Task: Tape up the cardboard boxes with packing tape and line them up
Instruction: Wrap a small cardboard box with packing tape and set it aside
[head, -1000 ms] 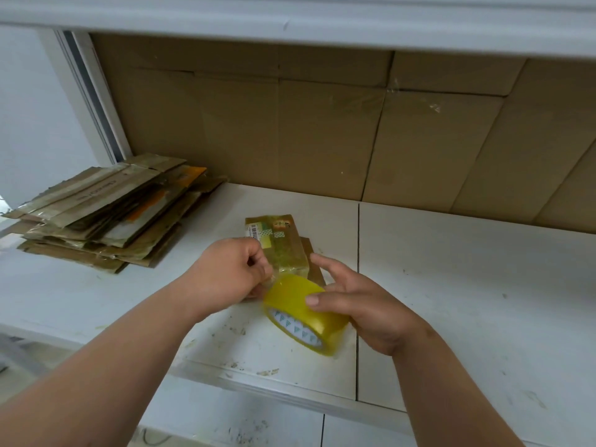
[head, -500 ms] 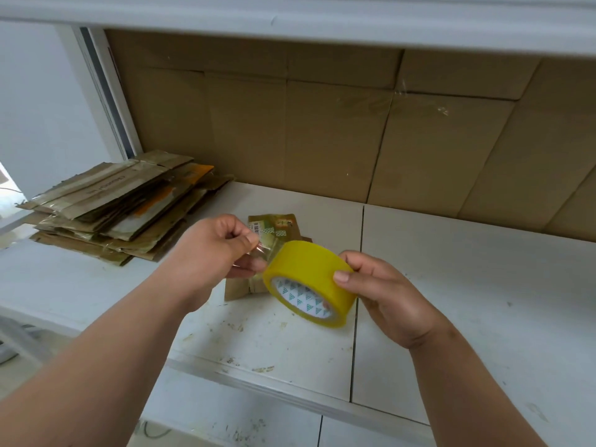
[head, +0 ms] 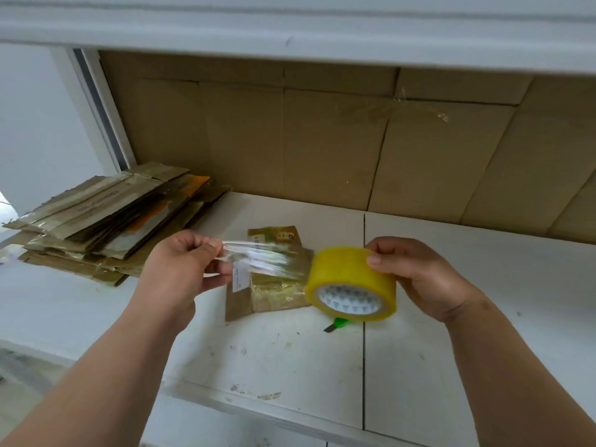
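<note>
Since before, left hand [head: 180, 269] has pulled tape strip [head: 264, 258] out, apparently pinching it; right hand [head: 416, 275] grips roll [head: 351, 279].

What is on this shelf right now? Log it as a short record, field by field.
left hand: pinches the pulled-out tape strip
right hand: holds the yellow tape roll in the air
flattened box: lies on the white shelf, below the strip
stack of flattened boxes: back left of the shelf
green-handled tool: on the shelf under the roll
</note>
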The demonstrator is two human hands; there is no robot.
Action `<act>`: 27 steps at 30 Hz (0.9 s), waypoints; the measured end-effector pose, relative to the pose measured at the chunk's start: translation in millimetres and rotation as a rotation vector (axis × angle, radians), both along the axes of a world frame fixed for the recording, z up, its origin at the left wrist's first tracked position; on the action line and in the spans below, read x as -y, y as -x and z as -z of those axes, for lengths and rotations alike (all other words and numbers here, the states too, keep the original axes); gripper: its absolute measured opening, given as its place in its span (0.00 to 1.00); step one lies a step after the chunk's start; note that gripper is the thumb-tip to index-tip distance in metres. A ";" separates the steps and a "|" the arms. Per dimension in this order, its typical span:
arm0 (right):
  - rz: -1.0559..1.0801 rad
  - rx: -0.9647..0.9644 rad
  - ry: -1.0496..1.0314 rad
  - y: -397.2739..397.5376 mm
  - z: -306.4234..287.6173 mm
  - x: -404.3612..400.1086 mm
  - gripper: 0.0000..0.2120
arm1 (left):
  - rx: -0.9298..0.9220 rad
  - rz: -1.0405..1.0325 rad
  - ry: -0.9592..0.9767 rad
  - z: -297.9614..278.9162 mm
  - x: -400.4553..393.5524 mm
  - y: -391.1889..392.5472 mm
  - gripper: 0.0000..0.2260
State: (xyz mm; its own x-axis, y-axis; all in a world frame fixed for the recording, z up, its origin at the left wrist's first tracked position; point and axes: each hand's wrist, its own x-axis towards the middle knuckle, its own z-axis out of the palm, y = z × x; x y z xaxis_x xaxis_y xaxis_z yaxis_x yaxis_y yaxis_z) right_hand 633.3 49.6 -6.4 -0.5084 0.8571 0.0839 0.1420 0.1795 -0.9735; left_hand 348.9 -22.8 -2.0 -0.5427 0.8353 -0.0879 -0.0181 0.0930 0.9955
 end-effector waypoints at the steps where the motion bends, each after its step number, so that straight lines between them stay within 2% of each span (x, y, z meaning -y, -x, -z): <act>1: 0.027 0.006 0.009 -4.6 -0.8 -2.4 0.14 | 0.031 -0.012 0.007 2.6 -1.5 4.0 0.06; 2: 0.050 0.019 0.011 -8.2 -1.3 -4.7 0.13 | 0.050 -0.014 0.018 6.3 -2.7 5.7 0.06; 5: 0.120 0.104 -0.017 -10.7 -0.1 -11.6 0.24 | 0.077 -0.008 0.056 20.4 -7.5 3.9 0.07; 6: 0.145 0.136 -0.025 -9.7 0.1 -13.0 0.24 | 0.086 -0.007 0.060 24.3 -9.0 2.8 0.07; 9: 0.168 0.190 -0.025 -5.1 0.3 -18.5 0.10 | 0.102 -0.032 0.078 35.5 -12.6 3.4 0.06; 11: 0.189 0.246 -0.035 -2.1 0.1 -24.0 0.07 | 0.114 -0.065 0.096 41.5 -13.9 2.3 0.05; 20: 0.172 0.484 -0.091 6.2 -8.0 -50.9 0.07 | 0.115 -0.166 0.167 52.0 -18.8 -18.6 0.02; 27: 0.107 0.613 -0.137 13.7 2.5 -60.2 0.08 | 0.090 -0.212 0.206 61.4 -19.4 -20.5 0.06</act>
